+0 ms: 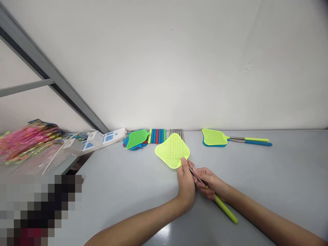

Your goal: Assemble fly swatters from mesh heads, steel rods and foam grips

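Observation:
A yellow-green fly swatter head (173,151) is tilted up over the table, its perforated face toward me. My left hand (186,181) is closed on the lower corner of this head, thumb on top. Close beside it, my right hand (208,181) is closed around the thin metal rod (196,176), whose yellow-green grip (225,208) sticks out below toward the lower right. The joint between head and rod is mostly hidden by my fingers.
Along the wall lie stacked swatter heads (137,138), several coloured grips (156,136), metal rods (176,131) and two assembled swatters (215,137). A power strip (112,136) and bagged pink items (30,140) are at the left.

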